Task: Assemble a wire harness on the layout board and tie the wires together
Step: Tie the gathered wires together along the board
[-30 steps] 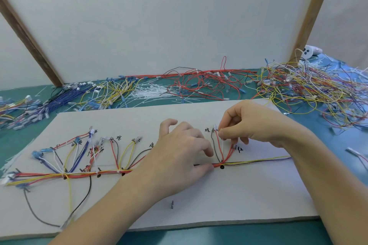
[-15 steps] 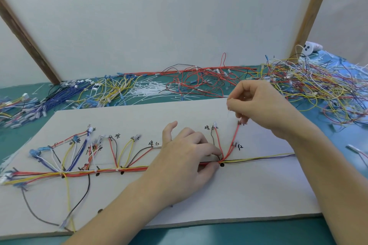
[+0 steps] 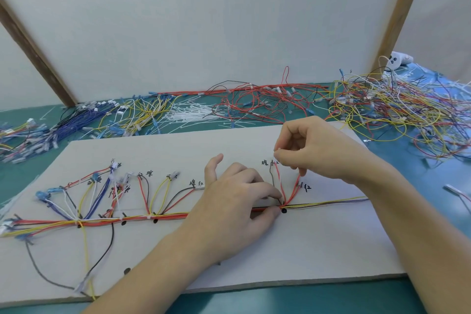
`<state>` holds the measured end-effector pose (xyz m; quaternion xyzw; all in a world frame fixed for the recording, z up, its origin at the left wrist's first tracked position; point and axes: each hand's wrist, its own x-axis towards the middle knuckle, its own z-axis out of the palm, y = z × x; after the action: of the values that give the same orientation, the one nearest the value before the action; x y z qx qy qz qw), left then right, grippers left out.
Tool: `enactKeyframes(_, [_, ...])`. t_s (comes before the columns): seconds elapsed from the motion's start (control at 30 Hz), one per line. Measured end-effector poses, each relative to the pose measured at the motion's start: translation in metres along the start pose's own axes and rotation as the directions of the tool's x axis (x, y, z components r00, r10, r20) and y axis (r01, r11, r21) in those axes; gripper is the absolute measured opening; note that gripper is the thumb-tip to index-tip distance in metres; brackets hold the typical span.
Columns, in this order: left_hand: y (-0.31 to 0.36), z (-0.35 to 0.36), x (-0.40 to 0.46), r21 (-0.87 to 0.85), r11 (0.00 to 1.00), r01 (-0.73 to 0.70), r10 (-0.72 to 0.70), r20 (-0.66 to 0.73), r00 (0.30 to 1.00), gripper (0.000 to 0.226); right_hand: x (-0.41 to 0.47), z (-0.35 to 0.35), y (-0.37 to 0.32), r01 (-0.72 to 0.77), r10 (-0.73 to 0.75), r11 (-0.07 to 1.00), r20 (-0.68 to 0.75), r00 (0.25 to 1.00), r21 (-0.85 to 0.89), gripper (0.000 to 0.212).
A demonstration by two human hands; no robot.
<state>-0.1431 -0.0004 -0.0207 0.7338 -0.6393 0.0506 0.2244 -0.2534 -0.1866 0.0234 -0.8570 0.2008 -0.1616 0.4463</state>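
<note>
- Nearest, the left hand [image 3: 237, 201] pinches the wire harness [image 3: 153, 216] on the layout board [image 3: 293, 250].
- Beyond, the right hand [image 3: 313, 150] pinches a red wire [image 3: 278, 181] end.
- Farther, loose wires [image 3: 397, 107] and cable ties [image 3: 188, 116] cover the green table [image 3: 433, 181] below a white wall [image 3: 216, 20].

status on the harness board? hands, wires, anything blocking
Left hand pinches wire trunk at branch point. Right hand pinches connector end of red branch. Nothing blocking.

Left hand [image 3: 237, 201] palm-down, index and thumb tips pinched together, thumb-side finger raised; right hand [image 3: 313, 150] above, fingers curled, fingertips pinching
</note>
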Motion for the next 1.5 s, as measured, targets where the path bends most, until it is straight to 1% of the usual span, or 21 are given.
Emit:
enactKeyframes(0.27, [-0.002, -0.001, 0.000, -0.038, 0.999, 0.012, -0.013, -0.009, 1.000, 0.021, -0.003, 0.004, 0.001, -0.035, 0.036, 0.999, 0.142, 0.989, -0.007, 0.010])
enactKeyframes(0.47, [-0.003, -0.001, -0.001, -0.080, 0.996, 0.033, -0.033, 0.002, 0.999, 0.021, -0.004, 0.002, 0.003, -0.053, 0.055, 0.998, 0.255, 0.965, -0.016, 0.008])
enactKeyframes(0.6, [-0.002, -0.003, -0.001, -0.107, 0.994, 0.032, -0.033, -0.010, 0.999, 0.013, -0.005, 0.001, 0.003, -0.068, 0.071, 0.997, 0.325, 0.943, -0.018, 0.008])
enactKeyframes(0.67, [0.001, -0.006, -0.002, -0.106, 0.994, 0.013, -0.015, -0.019, 1.000, 0.009, -0.005, 0.001, 0.004, -0.072, 0.083, 0.996, 0.339, 0.937, -0.043, 0.004])
enactKeyframes(0.8, [0.008, -0.009, -0.004, -0.069, 0.995, -0.066, 0.065, -0.018, 0.998, 0.008, -0.005, 0.001, 0.004, -0.074, 0.097, 0.994, 0.359, 0.928, -0.076, 0.003])
enactKeyframes(0.93, [0.015, -0.008, -0.006, -0.041, 0.993, -0.112, 0.112, 0.015, 0.994, 0.034, -0.005, 0.000, 0.004, -0.067, 0.094, 0.994, 0.364, 0.926, -0.086, 0.004])
enactKeyframes(1.03, [0.013, -0.008, -0.004, -0.063, 0.993, -0.100, 0.102, 0.032, 0.994, 0.041, -0.006, 0.000, 0.004, -0.069, 0.100, 0.993, 0.371, 0.923, -0.097, 0.005])
enactKeyframes(1.3, [-0.004, -0.010, -0.002, -0.212, 0.975, -0.073, 0.098, 0.112, 0.989, 0.039, -0.004, -0.001, 0.008, -0.089, 0.113, 0.993, 0.377, 0.919, -0.080, 0.005])
enactKeyframes(1.5, [-0.006, -0.009, 0.001, -0.235, 0.971, -0.034, 0.069, 0.142, 0.987, 0.042, -0.004, -0.001, 0.009, -0.091, 0.106, 0.994, 0.399, 0.911, -0.058, 0.007])
